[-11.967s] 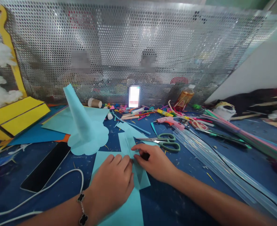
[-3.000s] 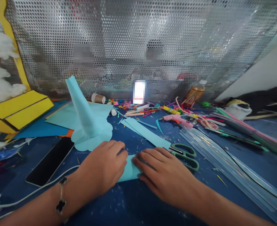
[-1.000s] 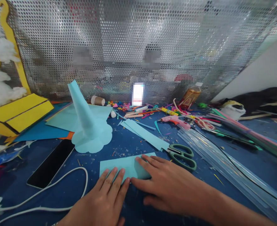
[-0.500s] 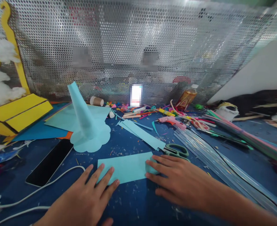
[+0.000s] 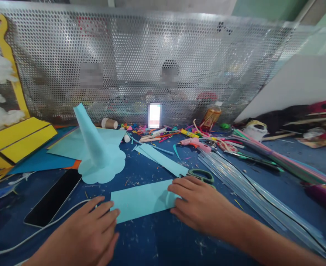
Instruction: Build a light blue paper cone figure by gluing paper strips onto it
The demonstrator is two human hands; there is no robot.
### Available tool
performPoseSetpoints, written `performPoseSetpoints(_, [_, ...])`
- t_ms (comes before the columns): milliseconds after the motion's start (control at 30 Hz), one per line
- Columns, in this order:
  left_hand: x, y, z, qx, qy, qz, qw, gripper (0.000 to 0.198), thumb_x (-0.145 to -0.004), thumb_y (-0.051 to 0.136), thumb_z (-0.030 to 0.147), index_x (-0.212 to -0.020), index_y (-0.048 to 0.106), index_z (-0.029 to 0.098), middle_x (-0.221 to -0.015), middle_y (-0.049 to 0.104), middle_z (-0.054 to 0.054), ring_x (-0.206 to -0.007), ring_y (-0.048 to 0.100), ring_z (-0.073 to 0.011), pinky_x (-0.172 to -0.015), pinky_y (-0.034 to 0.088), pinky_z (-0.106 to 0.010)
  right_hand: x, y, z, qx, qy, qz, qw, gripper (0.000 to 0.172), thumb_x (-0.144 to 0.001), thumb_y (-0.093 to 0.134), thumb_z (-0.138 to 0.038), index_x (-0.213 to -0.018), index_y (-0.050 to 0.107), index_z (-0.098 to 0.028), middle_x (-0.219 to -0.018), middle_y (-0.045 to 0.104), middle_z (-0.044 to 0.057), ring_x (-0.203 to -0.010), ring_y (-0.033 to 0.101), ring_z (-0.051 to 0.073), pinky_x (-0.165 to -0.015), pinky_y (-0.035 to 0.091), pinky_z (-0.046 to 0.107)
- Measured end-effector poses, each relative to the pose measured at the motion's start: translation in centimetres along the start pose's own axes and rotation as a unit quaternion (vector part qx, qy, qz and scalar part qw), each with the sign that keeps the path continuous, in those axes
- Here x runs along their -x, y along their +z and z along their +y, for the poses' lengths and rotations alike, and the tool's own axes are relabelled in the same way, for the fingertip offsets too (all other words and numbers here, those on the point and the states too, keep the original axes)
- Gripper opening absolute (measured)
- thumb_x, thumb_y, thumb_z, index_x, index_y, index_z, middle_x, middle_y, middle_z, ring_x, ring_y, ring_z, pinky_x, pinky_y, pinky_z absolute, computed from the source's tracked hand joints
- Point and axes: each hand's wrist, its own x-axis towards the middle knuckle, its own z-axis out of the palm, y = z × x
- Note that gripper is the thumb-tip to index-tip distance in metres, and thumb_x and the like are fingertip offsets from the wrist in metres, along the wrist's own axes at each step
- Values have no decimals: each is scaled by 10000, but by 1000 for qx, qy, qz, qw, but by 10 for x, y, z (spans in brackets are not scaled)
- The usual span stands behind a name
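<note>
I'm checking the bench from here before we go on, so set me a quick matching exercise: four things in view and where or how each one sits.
Things:
1. right hand
2. light-blue paper cone
3. pink glue gun
4. black phone

Places:
A. standing upright on its scalloped base
B. among coloured scraps towards the back
C. on the right end of the flat light-blue paper
D. beside the white cable

Pairs: 1-C, 2-A, 3-B, 4-D

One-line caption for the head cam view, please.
Right hand rests on a pale blue paper rectangle on a dark blue worktop; left hand at its edge.
</note>
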Motion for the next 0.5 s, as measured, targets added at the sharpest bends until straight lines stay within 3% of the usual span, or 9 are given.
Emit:
performPoseSetpoints(100, [-47, -6, 8, 51, 1, -101, 994, 111, -962, 638, 284, -958, 726, 216, -1013, 748, -38, -947, 678, -243, -915, 506, -415, -29, 2, -11, -34, -21, -54, 998, 158, -964, 688, -354, -972, 679, -197, -969, 727, 37, -912, 669, 223, -799, 503, 377])
performPoseSetpoints(200, [-85, -6, 10, 99, -18, -167, 981, 275, -874, 746, 461, -944, 692, 201, -984, 717, -53, -907, 671, -279, -802, 532, -422, -43, 7, -13, -23, -69, -66, 995, 166, -980, 661, -322, -861, 649, -206, -846, 689, 9, -790, 638, 203, -658, 430, 352])
performPoseSetpoints(333, [-99, 5, 5, 109, -22, -148, 983, 316, -838, 770, 491, -897, 660, 201, -961, 702, -45, -897, 664, -286, -782, 536, -430, -39, 20, -7, 19, -95, 5, 995, 181, -961, 665, -264, -801, 609, -202, -776, 655, -4, -681, 584, 179, -571, 308, 350])
performPoseSetpoints(433, [-90, 14, 2, 81, -1, -121, 989, 71, -922, 677, 266, -905, 650, 203, -923, 700, -25, -849, 664, -255, -769, 543, -413, -36, 25, -6, 28, -79, 89, 992, 173, -952, 619, -197, -783, 580, -200, -714, 619, -16, -609, 529, 161, -568, 284, 360])
performPoseSetpoints(500, [-84, 17, 3, 37, 14, -85, 996, 103, -926, 603, 107, -924, 663, 190, -927, 712, -32, -828, 668, -236, -773, 548, -395, -39, 23, -7, 20, -57, 129, 990, 172, -953, 573, -175, -783, 580, -201, -708, 618, -11, -609, 522, 160, -584, 302, 362])
